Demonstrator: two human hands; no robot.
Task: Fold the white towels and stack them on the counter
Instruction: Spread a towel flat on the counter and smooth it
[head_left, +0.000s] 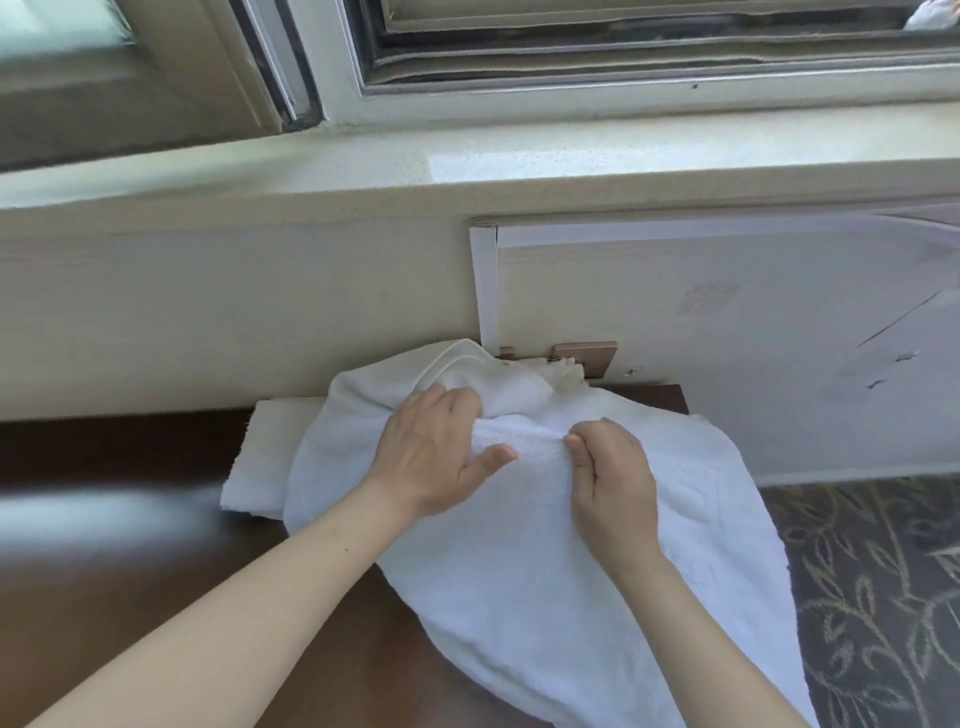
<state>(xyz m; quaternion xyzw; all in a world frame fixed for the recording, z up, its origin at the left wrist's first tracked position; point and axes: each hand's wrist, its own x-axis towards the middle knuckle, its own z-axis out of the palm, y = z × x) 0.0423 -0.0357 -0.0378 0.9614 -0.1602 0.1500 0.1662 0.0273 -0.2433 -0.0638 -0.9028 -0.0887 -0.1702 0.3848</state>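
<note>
A large white towel (545, 571) lies crumpled on the dark wooden counter (130, 571) and hangs over its right edge. My left hand (431, 457) grips a ridge of the towel's hem near its top. Close beside it, my right hand (613, 478) pinches the same hem, fingers curled. Under the big towel's left side lies a folded white towel (260, 467), flat on the counter. More bunched white cloth (524, 387) sits against the wall behind my hands.
A cream wall (234, 312) with a window sill (363, 161) rises right behind the counter. A white panel (727, 353) leans at the right. Patterned dark carpet (872, 597) lies below the counter's right edge.
</note>
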